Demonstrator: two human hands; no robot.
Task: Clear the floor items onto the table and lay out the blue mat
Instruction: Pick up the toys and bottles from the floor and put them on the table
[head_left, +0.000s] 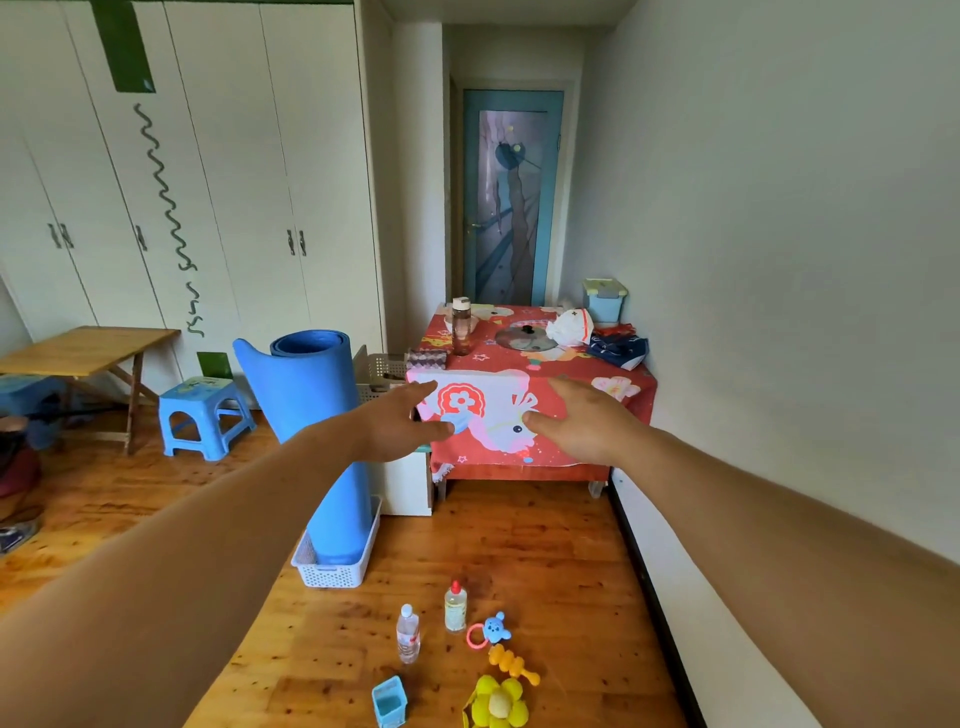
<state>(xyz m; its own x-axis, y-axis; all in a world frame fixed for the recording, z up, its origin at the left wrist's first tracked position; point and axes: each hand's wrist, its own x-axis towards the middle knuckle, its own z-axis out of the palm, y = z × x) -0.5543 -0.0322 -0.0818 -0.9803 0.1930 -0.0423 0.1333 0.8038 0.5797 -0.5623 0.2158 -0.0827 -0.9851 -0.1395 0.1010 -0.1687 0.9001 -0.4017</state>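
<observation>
Reaching forward, left hand (400, 423) and right hand (582, 421) both spread, empty, well above floor. Rolled blue foam mat (311, 431) upright in white perforated basket (335, 569). Bottles, toys clustered on wooden floor (571, 561), awaiting transfer to red-clothed surface (540, 358).

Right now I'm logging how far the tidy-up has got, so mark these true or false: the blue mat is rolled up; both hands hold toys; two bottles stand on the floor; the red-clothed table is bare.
1. The blue mat stands rolled up in a white basket. True.
2. Both hands hold toys. False: the left hand and right hand are open and empty.
3. Two bottles stand upright on the floor. True.
4. The red-clothed table is bare. False: a pot lid and a drinking bottle, among other things, sit on it.
</observation>
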